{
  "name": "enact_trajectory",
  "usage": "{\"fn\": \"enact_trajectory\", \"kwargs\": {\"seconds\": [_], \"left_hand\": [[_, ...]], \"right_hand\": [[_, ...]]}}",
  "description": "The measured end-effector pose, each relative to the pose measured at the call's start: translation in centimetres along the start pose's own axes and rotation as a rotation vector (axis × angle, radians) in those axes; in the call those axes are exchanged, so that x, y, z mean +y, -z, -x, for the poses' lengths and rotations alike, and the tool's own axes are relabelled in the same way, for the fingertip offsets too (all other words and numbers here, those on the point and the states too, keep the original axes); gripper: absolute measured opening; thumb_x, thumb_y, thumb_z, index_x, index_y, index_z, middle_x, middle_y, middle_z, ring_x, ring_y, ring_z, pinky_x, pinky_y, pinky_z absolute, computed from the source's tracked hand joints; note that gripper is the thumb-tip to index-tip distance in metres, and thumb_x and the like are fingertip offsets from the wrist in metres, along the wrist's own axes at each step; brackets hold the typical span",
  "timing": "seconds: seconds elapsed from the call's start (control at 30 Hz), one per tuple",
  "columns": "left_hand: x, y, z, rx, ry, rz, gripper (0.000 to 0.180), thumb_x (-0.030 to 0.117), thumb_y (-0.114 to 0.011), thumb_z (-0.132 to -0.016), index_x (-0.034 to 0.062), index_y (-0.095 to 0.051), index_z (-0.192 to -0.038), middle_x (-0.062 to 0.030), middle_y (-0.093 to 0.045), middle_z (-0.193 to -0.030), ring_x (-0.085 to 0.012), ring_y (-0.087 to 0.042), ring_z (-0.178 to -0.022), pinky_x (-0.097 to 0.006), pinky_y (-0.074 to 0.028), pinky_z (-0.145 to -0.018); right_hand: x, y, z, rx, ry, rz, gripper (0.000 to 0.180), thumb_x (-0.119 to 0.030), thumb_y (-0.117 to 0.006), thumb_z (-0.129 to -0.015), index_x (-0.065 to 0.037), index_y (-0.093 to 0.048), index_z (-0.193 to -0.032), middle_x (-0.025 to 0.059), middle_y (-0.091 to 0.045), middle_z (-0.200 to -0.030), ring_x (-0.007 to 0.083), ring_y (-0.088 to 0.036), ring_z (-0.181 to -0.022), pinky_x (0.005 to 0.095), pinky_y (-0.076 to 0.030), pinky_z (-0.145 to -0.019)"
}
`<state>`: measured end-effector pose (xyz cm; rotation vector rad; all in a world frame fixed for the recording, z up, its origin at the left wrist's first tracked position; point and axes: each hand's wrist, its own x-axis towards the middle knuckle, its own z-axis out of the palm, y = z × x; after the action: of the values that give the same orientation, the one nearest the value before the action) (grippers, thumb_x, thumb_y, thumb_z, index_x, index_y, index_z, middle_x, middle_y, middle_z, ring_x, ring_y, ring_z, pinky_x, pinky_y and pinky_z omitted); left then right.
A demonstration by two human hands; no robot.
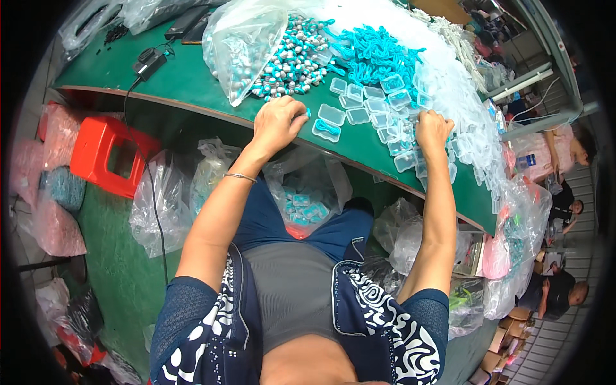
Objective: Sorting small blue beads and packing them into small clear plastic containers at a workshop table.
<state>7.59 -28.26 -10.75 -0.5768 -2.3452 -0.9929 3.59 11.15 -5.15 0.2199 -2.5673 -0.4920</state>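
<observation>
My left hand [279, 122] is closed in a pinch at the table's front edge, with a small teal piece [308, 112] at its fingertips. Just right of it lies an open clear plastic box [331, 115], a coiled teal cord [328, 128] in its near half. Farther right, my right hand [434, 130] reaches down with curled fingers among many clear plastic boxes [379, 120]; what its fingertips hold is hidden. Beyond my left hand are a heap of small grey-and-teal pieces [296, 61] and a clear bag [240, 48]. A pile of teal cords [375, 54] lies behind the boxes.
An open plastic bag [333, 176] between my knees holds several filled boxes [301, 206]. At the left stand a red stool [106, 154] and stuffed bags [61, 218]. A black device [149, 63] trails a cable off the green table [192, 86]. People [558, 289] sit at far right.
</observation>
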Motion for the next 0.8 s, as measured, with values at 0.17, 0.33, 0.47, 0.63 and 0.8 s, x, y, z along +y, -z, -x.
{"fn": "enact_trajectory", "kwargs": {"seconds": [0.17, 0.33, 0.47, 0.63, 0.8], "left_hand": [[0.2, -0.1, 0.1, 0.028, -0.023, -0.008, 0.011, 0.016, -0.074, -0.082, 0.0091, -0.067, -0.086, -0.0054, -0.061, -0.084, -0.0274, -0.062, -0.084, -0.041, -0.048, -0.073], [0.1, 0.0, 0.1, 0.045, -0.035, -0.024, 0.010, 0.016, -0.074, -0.082, 0.0096, -0.067, -0.086, -0.0043, -0.062, -0.083, -0.0267, -0.062, -0.082, -0.040, -0.049, -0.071], [0.2, -0.2, 0.1, 0.053, -0.052, -0.023, 0.010, 0.016, -0.074, -0.082, 0.0097, -0.068, -0.086, -0.0037, -0.062, -0.083, -0.0262, -0.062, -0.081, -0.040, -0.049, -0.070], [0.1, 0.0, 0.1, 0.054, -0.082, -0.003, 0.009, 0.015, -0.074, -0.082, 0.0096, -0.068, -0.086, -0.0035, -0.062, -0.083, -0.0260, -0.062, -0.081, -0.039, -0.048, -0.071], [-0.2, 0.1, 0.2, 0.033, -0.091, -0.003, 0.009, 0.015, -0.074, -0.082, 0.0097, -0.068, -0.086, -0.0040, -0.063, -0.085, -0.0260, -0.062, -0.084, -0.039, -0.048, -0.073]], "right_hand": [[0.0, 0.4, 0.3, 0.065, -0.026, -0.053, 0.003, -0.011, -0.066, -0.073, -0.011, -0.068, -0.075, 0.0067, -0.067, -0.082, 0.0276, -0.066, -0.083, 0.0506, -0.038, -0.079], [-1.4, 4.9, 0.8, 0.155, -0.028, -0.283, 0.009, -0.014, -0.071, -0.073, -0.014, -0.066, -0.080, 0.0035, -0.064, -0.083, 0.0236, -0.064, -0.084, 0.0466, -0.038, -0.081], [-6.2, 7.6, 1.6, 0.133, 0.237, -0.421, 0.010, -0.011, -0.070, -0.074, -0.014, -0.066, -0.082, 0.0025, -0.061, -0.081, 0.0231, -0.063, -0.085, 0.0439, -0.039, -0.082], [-10.0, 7.3, 1.9, -0.024, 0.405, -0.576, 0.009, -0.009, -0.069, -0.076, -0.013, -0.067, -0.084, 0.0034, -0.060, -0.080, 0.0226, -0.062, -0.087, 0.0430, -0.040, -0.082], [-11.0, 6.6, 2.5, 0.002, 0.334, -0.662, 0.014, -0.007, -0.072, -0.077, -0.013, -0.068, -0.089, 0.0021, -0.063, -0.085, 0.0228, -0.063, -0.088, 0.0424, -0.041, -0.084]]}}
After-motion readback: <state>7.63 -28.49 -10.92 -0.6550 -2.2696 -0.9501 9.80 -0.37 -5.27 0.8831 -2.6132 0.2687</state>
